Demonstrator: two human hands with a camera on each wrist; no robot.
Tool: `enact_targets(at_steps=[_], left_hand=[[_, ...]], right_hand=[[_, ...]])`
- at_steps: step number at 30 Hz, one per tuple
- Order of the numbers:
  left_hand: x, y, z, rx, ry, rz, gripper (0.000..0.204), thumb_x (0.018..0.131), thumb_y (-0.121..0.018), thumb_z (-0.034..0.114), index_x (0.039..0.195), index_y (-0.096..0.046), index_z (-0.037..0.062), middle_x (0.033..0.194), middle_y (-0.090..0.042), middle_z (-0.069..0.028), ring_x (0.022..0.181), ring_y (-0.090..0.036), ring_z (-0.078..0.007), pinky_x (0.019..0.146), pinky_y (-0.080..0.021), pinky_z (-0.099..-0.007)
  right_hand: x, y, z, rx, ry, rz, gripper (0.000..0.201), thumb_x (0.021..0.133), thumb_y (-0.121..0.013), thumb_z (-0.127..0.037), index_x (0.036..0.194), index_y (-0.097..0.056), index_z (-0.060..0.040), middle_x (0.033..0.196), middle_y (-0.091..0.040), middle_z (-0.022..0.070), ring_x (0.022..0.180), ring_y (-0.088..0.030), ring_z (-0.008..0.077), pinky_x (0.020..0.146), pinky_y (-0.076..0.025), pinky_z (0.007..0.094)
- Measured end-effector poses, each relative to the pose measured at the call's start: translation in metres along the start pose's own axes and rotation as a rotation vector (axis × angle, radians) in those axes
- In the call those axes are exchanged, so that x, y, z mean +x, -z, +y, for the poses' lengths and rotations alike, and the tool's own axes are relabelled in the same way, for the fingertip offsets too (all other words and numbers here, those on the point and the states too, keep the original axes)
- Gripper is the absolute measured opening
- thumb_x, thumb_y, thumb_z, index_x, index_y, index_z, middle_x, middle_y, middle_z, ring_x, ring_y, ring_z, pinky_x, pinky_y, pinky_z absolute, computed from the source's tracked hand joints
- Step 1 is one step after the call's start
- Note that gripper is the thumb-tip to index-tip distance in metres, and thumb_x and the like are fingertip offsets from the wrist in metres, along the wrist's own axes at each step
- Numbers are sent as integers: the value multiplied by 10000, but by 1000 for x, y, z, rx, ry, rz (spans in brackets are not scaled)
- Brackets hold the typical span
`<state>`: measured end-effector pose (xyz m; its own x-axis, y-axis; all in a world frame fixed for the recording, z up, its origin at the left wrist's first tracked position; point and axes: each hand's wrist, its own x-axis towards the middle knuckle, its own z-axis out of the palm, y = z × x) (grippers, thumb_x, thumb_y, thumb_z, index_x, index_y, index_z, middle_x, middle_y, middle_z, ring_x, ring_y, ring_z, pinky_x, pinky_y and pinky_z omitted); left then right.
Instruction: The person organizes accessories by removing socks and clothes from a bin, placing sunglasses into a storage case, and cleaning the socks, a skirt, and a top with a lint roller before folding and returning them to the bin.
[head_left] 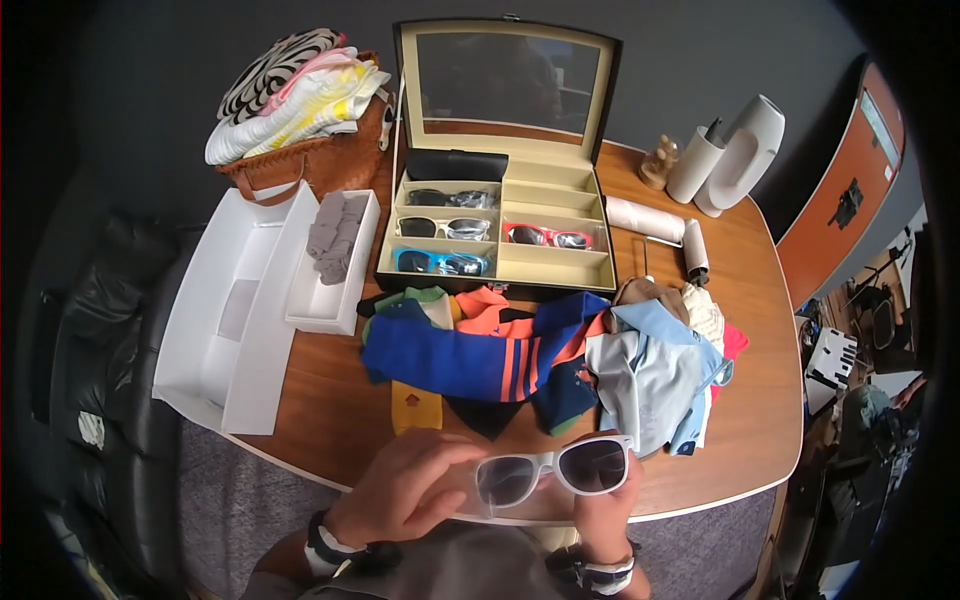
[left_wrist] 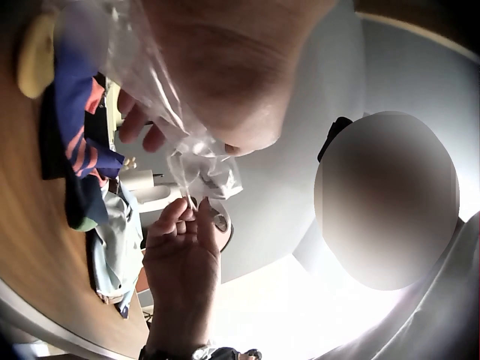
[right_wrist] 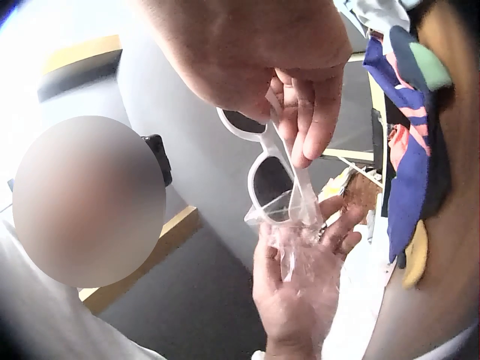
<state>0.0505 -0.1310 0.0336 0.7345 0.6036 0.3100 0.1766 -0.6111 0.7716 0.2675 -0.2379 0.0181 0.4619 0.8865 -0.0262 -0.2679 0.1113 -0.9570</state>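
Observation:
White-framed sunglasses [head_left: 592, 468] with dark lenses are held up over the table's near edge. My right hand [head_left: 606, 515] pinches them by one side, its fingers at the temple in the right wrist view. A clear plastic bag [right_wrist: 289, 236] covers the other end of the frame. My left hand [head_left: 405, 487] holds this bag between thumb and fingers, with the film spread over its palm. Beyond the hands stands an open black display case [head_left: 555, 272] with cream compartments. Inside it are blue sunglasses [head_left: 440, 262], red sunglasses [head_left: 547, 236] and other pairs.
Socks [head_left: 450, 355] and folded light-blue cloth [head_left: 655, 370] lie before the case. To the left are a long white box [head_left: 200, 330], a smaller box [head_left: 325, 312] with grey rolls, and a brown basket [head_left: 300, 170] of clothes. White bottles [head_left: 745, 150] and a lint roller [head_left: 645, 218] lie right.

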Motion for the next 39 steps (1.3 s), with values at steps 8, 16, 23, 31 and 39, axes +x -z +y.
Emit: enact_targets(at_steps=[8, 16, 23, 31, 39], left_hand=[[2, -1, 13, 14, 84, -89, 652, 804, -877, 302, 1322, -605, 16, 1185, -688, -124, 1067, -672, -291, 928, -490, -384], [-2, -14, 9, -223, 140, -107, 627, 833, -879, 242, 1340, -578, 28, 1194, -678, -118, 1082, -680, -257, 925, -522, -358], [0, -20, 6, -524, 134, -189, 824, 864, -851, 111, 1521, -360, 29, 1387, -575, -143, 1313, -585, -227, 1085, -465, -367], [-5, -20, -2, -686, 251, -108, 844, 896, -777, 19, 1562, -257, 22, 1286, -576, -142, 1208, -598, -202, 1041, -471, -348], [0, -25, 0, -737, 191, -73, 844, 900, -760, 18, 1567, -242, 9, 1219, -593, -134, 1169, -599, -201, 1066, -441, -370]], right_hand=[[-6, 8, 9, -336, 184, 3, 88, 911, -725, -37, 958, -672, 16, 929, -716, 83, 823, -671, 142, 737, -514, 270], [-2, 0, 6, -361, 270, -234, 137, 850, -781, 3, 938, -679, 22, 859, -673, 94, 771, -670, 192, 680, -497, 267], [5, -14, 5, -406, 336, -389, 257, 807, -829, 2, 1031, -713, 48, 1111, -645, 147, 970, -658, 245, 808, -525, 327], [7, -19, 14, -168, 280, -349, 356, 876, -815, -85, 1159, -625, 17, 1264, -595, 190, 1146, -628, 298, 965, -517, 381], [11, -19, -7, -431, 427, -557, 219, 875, -762, -12, 1093, -742, 4, 1352, -555, 196, 1155, -602, 311, 986, -520, 406]])
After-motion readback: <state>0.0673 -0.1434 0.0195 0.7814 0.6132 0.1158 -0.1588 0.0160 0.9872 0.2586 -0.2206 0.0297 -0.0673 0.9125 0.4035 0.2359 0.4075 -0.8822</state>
